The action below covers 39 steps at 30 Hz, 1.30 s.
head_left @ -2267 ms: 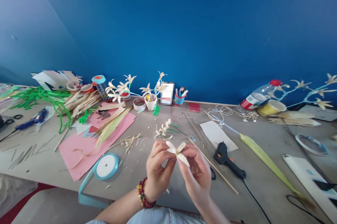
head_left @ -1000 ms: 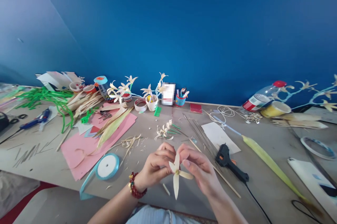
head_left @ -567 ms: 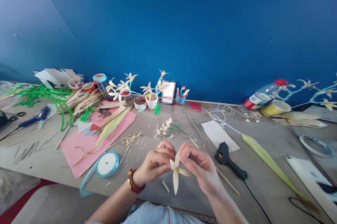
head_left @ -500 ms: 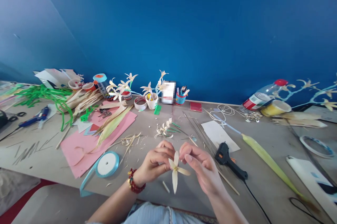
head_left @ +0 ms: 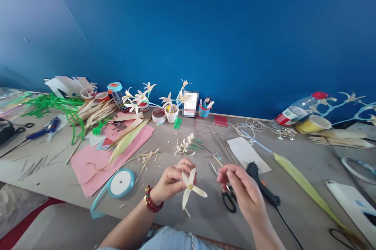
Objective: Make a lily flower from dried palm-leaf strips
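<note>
A cream flower with several long petals (head_left: pixel 190 187) is pinched in my left hand (head_left: pixel 174 179), its face toward me. My right hand (head_left: pixel 242 189) is off to the right, apart from the flower, its fingers curled with the tips close together; whether anything small is between them I cannot make out. Scissors with black handles (head_left: pixel 229 200) lie on the table just beside and partly under my right hand. Beyond the hands lies a bunch of small white flowers with green stems (head_left: pixel 188 144).
A black glue gun (head_left: pixel 263 185) with its cord lies right of my right hand. To the left are a blue ribbon roll (head_left: pixel 121 182) and pink sheets (head_left: pixel 88 163). Thin rods (head_left: pixel 220 144), white paper (head_left: pixel 248 154) and cups of flowers (head_left: pixel 171 114) stand or lie farther back.
My right hand has moved right, away from the flower, uncovering the scissors. The flower has turned and shifted slightly left in my left hand. The view has shifted a little.
</note>
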Available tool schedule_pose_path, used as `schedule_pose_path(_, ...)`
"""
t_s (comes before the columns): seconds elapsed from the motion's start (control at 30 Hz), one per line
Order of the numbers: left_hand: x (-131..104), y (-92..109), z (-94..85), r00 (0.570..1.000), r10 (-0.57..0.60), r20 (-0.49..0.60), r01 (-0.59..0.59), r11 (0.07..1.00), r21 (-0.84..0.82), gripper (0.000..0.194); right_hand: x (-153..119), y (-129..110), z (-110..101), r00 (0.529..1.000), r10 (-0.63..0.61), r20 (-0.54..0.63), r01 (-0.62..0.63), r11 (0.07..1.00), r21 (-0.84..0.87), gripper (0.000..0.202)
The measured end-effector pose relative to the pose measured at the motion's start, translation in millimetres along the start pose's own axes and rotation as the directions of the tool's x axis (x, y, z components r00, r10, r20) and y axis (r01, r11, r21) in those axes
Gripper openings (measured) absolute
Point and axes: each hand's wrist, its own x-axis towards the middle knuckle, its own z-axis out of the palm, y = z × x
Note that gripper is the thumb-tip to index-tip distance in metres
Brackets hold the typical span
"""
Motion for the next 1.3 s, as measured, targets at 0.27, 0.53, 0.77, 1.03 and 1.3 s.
schedule_pose_path(0.27, -5.8, -5.5, -2.8, 0.997, -0.068, -0.032, 0.065, 0.994, -0.087, 0.027, 3.1, 9.4, 6.5, 0.994, -0.067, -0.087, 0.041, 0.963, -0.265, 0.027)
schedule_pose_path(0.53, -5.9, -0.8, -12.6, 0.984, -0.045, -0.174, 0.014, 0.984, -0.176, 0.017, -3.4, 17.7, -25.8, 0.971, -0.153, -0.185, 0.058, 0.898, -0.435, 0.046)
schedule_pose_path(0.77, -7.7, 5.6, -23.6, 0.94, -0.028, -0.341, -0.03, 0.986, -0.164, 0.023, 7.9, 20.4, -50.4, 0.97, -0.191, 0.147, 0.238, 0.661, -0.711, 0.021)
schedule_pose_path(1.03, -6.9, 5.9, -21.9, 0.952, -0.026, -0.306, -0.012, 0.992, -0.124, 0.017, 16.5, 28.9, -25.7, 0.923, -0.203, 0.325, 0.383, 0.422, -0.822, 0.031)
schedule_pose_path(1.3, -4.7, 4.4, -22.0, 0.96, 0.043, -0.277, -0.075, 0.992, -0.105, 0.013, 35.5, 25.9, 8.2, 0.882, -0.292, 0.369, 0.47, 0.533, -0.703, 0.027)
